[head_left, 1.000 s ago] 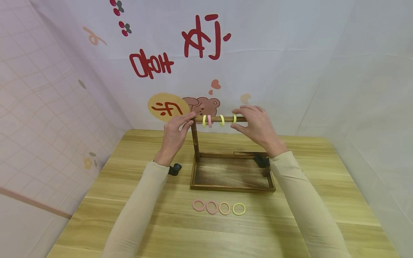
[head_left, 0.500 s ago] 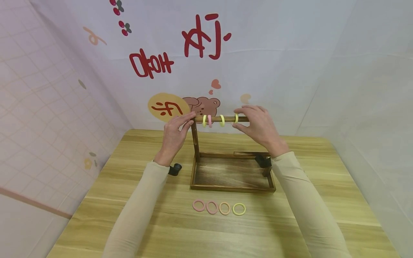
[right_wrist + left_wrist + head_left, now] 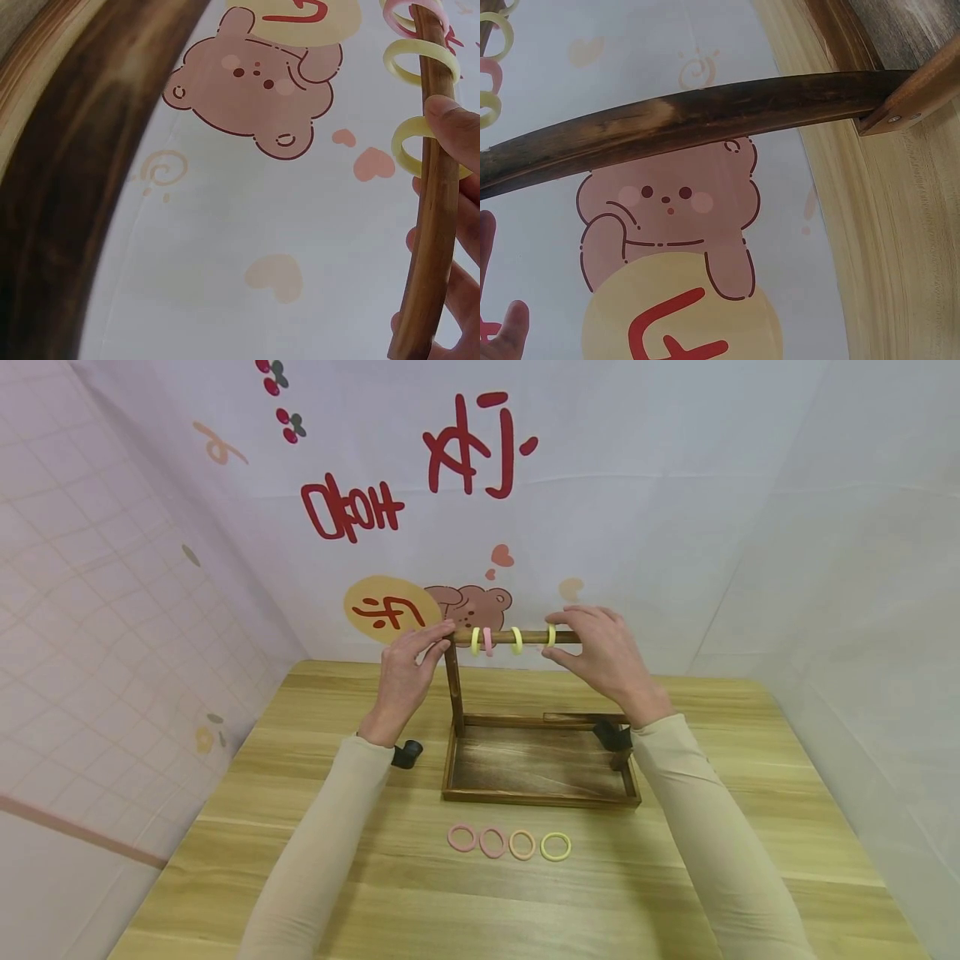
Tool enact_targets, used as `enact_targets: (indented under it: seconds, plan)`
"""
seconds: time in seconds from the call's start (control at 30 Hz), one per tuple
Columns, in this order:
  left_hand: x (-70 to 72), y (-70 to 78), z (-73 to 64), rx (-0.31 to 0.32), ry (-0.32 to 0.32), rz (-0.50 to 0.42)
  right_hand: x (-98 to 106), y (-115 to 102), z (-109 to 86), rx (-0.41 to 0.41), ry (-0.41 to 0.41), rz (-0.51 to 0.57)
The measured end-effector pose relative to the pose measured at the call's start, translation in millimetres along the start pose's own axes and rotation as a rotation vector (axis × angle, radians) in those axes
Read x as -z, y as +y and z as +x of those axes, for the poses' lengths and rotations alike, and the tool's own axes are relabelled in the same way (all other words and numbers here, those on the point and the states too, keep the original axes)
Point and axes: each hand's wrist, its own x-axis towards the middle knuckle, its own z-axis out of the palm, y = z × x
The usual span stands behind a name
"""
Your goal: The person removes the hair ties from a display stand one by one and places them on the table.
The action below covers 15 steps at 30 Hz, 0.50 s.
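A dark wooden rack with a tray base (image 3: 542,798) carries a horizontal wooden rod (image 3: 531,637) on top. Along the rod hang a yellow ring (image 3: 475,642), a pink ring (image 3: 488,642) and another yellow ring (image 3: 517,640). My right hand (image 3: 600,653) pinches a further yellow ring (image 3: 407,147) around the rod, thumb on one side and fingers on the other. The rod's right end is hidden behind that hand in the head view. With fingers extended, my left hand (image 3: 407,667) touches the top of the left post (image 3: 675,120).
Before the rack, two pink rings (image 3: 462,826), an orange ring (image 3: 522,832) and a yellow ring (image 3: 556,858) lie in a row on the wooden table (image 3: 420,893). A printed white backdrop (image 3: 637,510) stands behind the table.
My right hand has shifted slightly right along the rod with the yellow ring. The left hand and the other rings have stayed where they were.
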Motion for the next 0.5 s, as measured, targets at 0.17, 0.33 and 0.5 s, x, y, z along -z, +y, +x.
enact_targets:
  seconds: [0.17,0.33,0.5]
  plan:
    - [0.2,0.5,-0.2,-0.004,-0.002,0.004,0.4,1.3,-1.6,-0.008,0.003,0.005]
    - [-0.4,1.0,-0.5,0.01,-0.001,0.005,1.5,2.9,-4.1,-0.01,0.016,0.019]
    - [-1.2,1.9,-0.7,0.02,0.0,0.012,2.7,5.5,-6.3,-0.008,0.024,0.024]
